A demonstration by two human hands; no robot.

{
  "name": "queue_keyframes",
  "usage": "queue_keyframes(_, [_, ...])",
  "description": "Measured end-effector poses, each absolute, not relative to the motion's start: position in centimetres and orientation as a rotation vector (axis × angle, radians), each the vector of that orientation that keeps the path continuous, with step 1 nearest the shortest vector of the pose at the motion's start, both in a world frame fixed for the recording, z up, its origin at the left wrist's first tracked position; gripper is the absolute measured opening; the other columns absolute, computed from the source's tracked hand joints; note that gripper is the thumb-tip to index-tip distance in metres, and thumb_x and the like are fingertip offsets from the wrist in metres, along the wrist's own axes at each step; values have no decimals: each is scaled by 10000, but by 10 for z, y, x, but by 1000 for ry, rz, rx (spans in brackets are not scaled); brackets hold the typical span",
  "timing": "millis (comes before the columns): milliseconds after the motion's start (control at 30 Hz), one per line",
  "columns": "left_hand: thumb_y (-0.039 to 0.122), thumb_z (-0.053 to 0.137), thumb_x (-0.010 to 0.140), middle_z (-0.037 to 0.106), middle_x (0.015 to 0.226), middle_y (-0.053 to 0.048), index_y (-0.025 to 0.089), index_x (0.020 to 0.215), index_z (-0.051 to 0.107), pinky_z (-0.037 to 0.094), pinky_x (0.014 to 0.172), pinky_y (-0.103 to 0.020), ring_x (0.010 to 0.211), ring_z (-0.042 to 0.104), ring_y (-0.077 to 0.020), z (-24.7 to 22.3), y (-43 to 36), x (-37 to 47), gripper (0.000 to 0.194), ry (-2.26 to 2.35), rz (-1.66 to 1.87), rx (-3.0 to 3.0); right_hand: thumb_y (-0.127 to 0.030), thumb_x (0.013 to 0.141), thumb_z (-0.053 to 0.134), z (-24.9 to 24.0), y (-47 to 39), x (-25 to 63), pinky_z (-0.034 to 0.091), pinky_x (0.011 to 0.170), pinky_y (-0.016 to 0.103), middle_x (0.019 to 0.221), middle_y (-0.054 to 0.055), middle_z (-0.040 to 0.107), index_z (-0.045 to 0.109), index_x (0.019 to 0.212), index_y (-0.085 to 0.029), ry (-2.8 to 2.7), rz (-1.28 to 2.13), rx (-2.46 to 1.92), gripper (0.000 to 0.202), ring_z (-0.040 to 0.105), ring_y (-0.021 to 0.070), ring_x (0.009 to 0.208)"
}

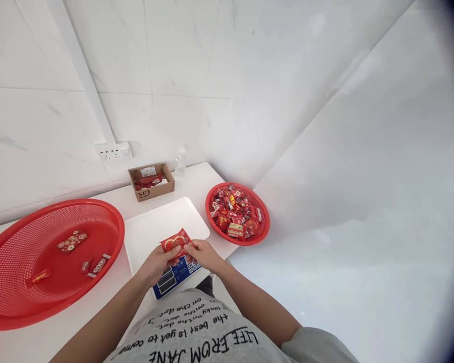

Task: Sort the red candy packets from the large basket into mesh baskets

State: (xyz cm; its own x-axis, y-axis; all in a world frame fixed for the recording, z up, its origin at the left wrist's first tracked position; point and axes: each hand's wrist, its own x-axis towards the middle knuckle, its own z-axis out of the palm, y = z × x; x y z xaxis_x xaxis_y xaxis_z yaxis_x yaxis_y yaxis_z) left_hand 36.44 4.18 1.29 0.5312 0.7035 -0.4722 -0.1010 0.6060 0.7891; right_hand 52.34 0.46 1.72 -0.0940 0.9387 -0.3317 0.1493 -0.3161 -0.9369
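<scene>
Between my two hands is a red packet (176, 240) with a gold curved design, held up over the front of a white weighing scale (155, 227). My left hand (159, 263) pinches its left side with the thumb on top. On the right side, my right hand (203, 253) grips it in the same way. Below the hands shows the scale's blue panel (176, 277) with its dark displays, partly covered by my fingers. The scale's white plate behind the packet bears nothing that I can see.
To the left stands a large red basket (115, 222) with a few wrapped packets in it. At the right, a smaller red basket (266, 222) is full of red-wrapped snacks. Behind the scale are a cardboard box (157, 192) with red packets and a clear bottle (180, 166) by the wall.
</scene>
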Motion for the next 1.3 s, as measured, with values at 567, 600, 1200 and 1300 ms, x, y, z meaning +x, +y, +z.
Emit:
queue_keyframes(567, [595, 482, 771, 605, 732, -31, 147, 962, 613, 396, 566, -242, 632, 504, -134, 22, 44, 360, 505, 917, 718, 934, -597, 679, 597, 24, 14, 522, 410, 590, 240, 757, 12, 605, 569, 859, -193, -952, 1617, -1306, 444, 556, 136, 688])
queue_keyframes(600, [580, 488, 776, 613, 737, -30, 152, 960, 621, 405, 596, -251, 647, 513, -140, 23, 43, 358, 485, 918, 692, 980, -599, 685, 587, 25, 17, 520, 420, 613, 252, 757, 9, 605, 572, 868, -197, -937, 1620, -1288, 442, 558, 141, 699])
queue_keyframes(1200, [487, 572, 742, 613, 734, 0, 175, 778, 610, 441, 669, -254, 716, 541, -152, 29, 47, 360, 317, 1141, 1051, 974, -523, 710, 572, 18, 36, 514, 385, 586, 262, 597, -24, 512, 483, 605, -199, -1094, 1133, -1475, 352, 462, 130, 589])
queue_keyframes(1300, [533, 540, 754, 620, 769, -19, 169, 830, 603, 468, 637, -268, 708, 556, -150, 34, 47, 359, 377, 1071, 967, 917, -510, 755, 514, 17, 38, 514, 387, 597, 268, 632, -17, 530, 492, 645, -199, -1125, 996, -1550, 330, 478, 143, 619])
